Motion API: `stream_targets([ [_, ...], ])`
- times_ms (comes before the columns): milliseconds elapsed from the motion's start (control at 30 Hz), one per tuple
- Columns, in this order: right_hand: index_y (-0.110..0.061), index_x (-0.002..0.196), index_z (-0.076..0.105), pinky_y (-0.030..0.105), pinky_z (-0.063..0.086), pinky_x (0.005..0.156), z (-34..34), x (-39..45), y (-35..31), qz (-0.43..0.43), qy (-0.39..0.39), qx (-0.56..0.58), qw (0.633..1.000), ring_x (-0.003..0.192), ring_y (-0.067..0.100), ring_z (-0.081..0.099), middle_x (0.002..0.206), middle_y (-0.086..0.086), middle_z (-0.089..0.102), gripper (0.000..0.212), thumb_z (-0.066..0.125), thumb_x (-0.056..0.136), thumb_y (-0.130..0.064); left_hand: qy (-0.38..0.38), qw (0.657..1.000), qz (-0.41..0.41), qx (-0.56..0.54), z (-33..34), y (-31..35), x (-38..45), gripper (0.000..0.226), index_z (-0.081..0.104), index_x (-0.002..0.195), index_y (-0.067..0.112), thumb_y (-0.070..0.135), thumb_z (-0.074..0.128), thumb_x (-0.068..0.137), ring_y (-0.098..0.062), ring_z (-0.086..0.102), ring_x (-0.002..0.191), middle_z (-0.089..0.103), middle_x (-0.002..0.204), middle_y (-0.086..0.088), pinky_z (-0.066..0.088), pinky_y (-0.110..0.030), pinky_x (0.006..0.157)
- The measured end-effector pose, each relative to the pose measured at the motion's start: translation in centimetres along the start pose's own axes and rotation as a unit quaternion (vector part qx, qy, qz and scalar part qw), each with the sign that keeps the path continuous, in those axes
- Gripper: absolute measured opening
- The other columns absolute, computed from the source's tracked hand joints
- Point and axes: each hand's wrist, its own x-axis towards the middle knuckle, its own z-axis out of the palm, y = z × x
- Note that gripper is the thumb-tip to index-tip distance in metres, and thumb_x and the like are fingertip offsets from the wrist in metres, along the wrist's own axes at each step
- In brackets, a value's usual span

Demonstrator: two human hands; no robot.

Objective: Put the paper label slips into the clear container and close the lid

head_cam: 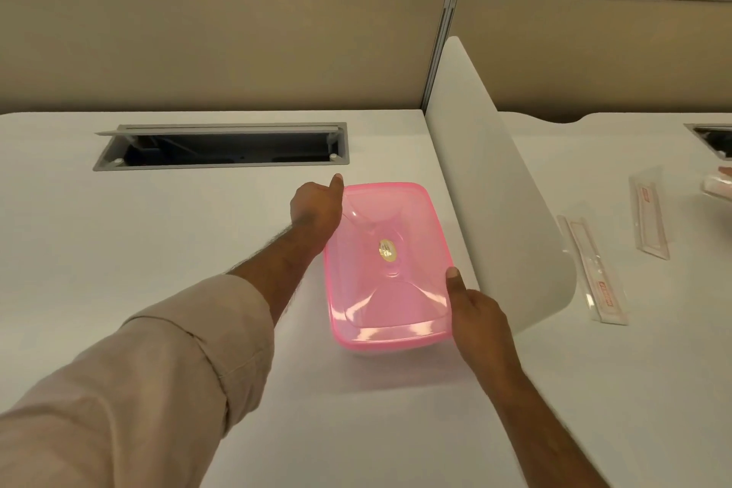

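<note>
In the head view, a clear container with a pink lid (390,261) is seen on the white worktop (158,234), just beside a white divider panel (491,186); the lid is on it, and what is inside cannot be told through the pink plastic. Its long axis is pointed away from the person, toward the beige partition. The left hand (317,206) is laid against its far left corner with the thumb up, the right hand (475,309) is curled on its near right edge, thumb on the lid; the other fingers are hidden.
</note>
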Motion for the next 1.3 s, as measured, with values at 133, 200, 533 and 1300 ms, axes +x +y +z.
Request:
stream_targets([
  [133, 0.009, 0.072, 0.049, 0.032, 0.036, 0.060, -0.2, -0.1, 0.1, -0.032, 0.001, 0.032, 0.999, 0.059, 0.022, 0.043, 0.060, 0.009, 0.046, 0.076, 0.034, 0.094, -0.062, -0.040, 0.999, 0.011, 0.018, -0.4, -0.1, 0.2, 0.055, 0.067, 0.091, 0.003, 0.054, 0.045, 0.094, -0.030, 0.060, 0.078, 0.060, 0.082, -0.011, 0.047, -0.037, 0.070],
  [200, 0.003, 0.065, 0.043, 0.032, 0.033, 0.060, -0.2, 0.1, 0.0, -0.041, -0.002, 0.040, 0.998, 0.058, 0.021, 0.039, 0.059, 0.007, 0.041, 0.070, 0.037, 0.095, -0.060, -0.043, 0.999, 0.011, 0.024, -0.7, 0.0, 0.2, 0.059, 0.067, 0.106, 0.000, 0.053, 0.044, 0.094, -0.039, 0.065, 0.098, 0.067, 0.099, -0.021, 0.050, -0.043, 0.079],
  [533, -0.012, 0.059, 0.036, 0.031, 0.031, 0.058, 0.0, 0.0, 0.0, -0.035, 0.008, 0.069, 0.997, 0.056, 0.021, 0.036, 0.055, 0.004, 0.036, 0.058, 0.041, 0.096, -0.057, -0.119, 0.992, -0.040, -0.034, -1.3, -0.7, -2.1, 0.069, 0.046, 0.135, 0.008, 0.063, 0.039, 0.094, -0.022, 0.054, 0.091, 0.058, 0.117, -0.008, 0.042, -0.036, 0.075],
  [1300, 0.001, 0.065, 0.051, 0.033, 0.037, 0.058, 0.5, 0.2, 0.4, -0.041, 0.024, 0.048, 0.998, 0.058, 0.024, 0.046, 0.059, 0.008, 0.050, 0.069, 0.033, 0.097, -0.058, -0.062, 0.996, 0.046, -0.043, -4.3, -9.1, -18.0, 0.051, 0.035, 0.067, 0.014, 0.053, 0.043, 0.097, -0.018, 0.033, 0.062, 0.037, 0.064, 0.000, 0.029, -0.032, 0.057],
])
